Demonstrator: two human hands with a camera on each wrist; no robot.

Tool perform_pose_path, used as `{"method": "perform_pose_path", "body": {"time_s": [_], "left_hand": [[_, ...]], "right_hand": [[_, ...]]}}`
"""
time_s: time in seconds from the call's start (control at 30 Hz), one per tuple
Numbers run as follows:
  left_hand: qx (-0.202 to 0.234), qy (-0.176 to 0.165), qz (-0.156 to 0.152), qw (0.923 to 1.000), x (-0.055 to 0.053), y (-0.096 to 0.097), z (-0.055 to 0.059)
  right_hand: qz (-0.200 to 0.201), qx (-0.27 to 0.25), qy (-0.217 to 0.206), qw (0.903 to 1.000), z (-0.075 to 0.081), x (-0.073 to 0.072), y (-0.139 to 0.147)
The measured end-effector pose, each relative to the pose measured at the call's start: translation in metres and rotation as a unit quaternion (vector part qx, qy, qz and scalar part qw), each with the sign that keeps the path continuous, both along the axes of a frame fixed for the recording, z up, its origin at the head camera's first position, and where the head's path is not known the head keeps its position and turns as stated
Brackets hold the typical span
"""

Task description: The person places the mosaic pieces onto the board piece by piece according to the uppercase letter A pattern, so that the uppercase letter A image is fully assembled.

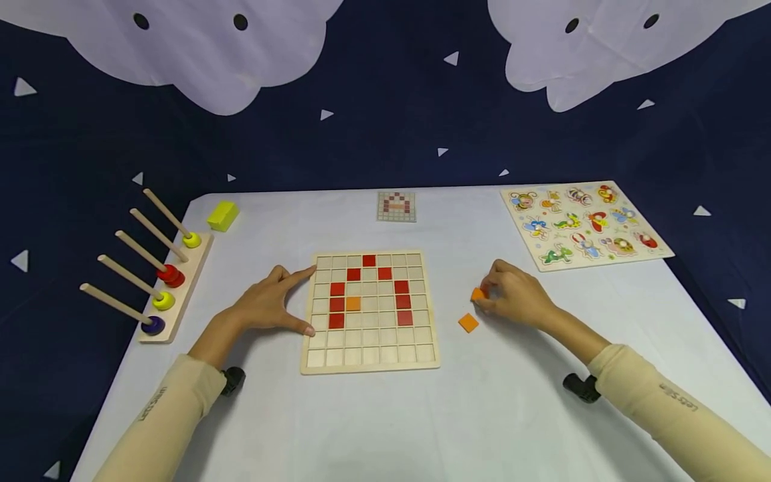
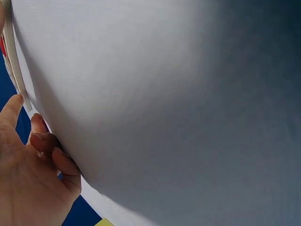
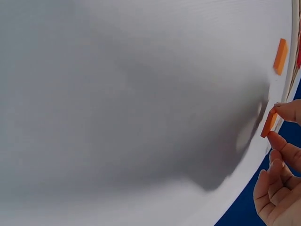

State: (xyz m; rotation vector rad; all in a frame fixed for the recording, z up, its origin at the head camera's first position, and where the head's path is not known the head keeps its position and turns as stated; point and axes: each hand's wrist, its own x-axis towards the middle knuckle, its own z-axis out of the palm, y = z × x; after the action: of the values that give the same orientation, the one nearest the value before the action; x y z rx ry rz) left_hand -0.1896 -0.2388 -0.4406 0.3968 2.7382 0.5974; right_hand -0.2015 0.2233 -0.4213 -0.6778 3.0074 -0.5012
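Note:
A wooden grid board (image 1: 370, 370) lies flat in the middle of the table, with several red tiles (image 1: 337, 304) and one orange tile (image 1: 353, 304) in its cells. At the board's left edge is my left hand (image 1: 265, 304), index finger and thumb spread wide, their tips touching the edge. In the left wrist view that index fingertip (image 2: 18, 99) meets the board's side. Right of the board, my right hand (image 1: 515, 294) pinches an orange square tile (image 3: 269, 123) between thumb and fingertips. A second loose orange tile (image 1: 468, 323) lies on the table just below that hand.
Behind the board lies a small pattern card (image 1: 396, 207). A peg stand (image 1: 187, 288) with coloured rings is on the left, near a yellow-green block (image 1: 223, 216). An insect picture puzzle board (image 1: 584, 224) lies at the back right. A dark curtain (image 1: 385, 127) hangs behind the table (image 1: 385, 428).

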Motion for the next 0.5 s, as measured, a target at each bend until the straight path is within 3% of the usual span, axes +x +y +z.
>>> {"method": "perform_pose_path", "body": {"time_s": [0.23, 0.5], "left_hand": [[-0.002, 0.0, -0.002, 1.0, -0.001, 0.0, 0.0], [-0.004, 0.003, -0.002, 1.0, -0.001, -0.001, 0.0]], "right_hand": [[0.024, -0.015, 0.0, 0.9996, 0.006, -0.002, -0.03], [0.086, -0.017, 0.011, 0.9961, 0.011, -0.005, -0.075]]}}
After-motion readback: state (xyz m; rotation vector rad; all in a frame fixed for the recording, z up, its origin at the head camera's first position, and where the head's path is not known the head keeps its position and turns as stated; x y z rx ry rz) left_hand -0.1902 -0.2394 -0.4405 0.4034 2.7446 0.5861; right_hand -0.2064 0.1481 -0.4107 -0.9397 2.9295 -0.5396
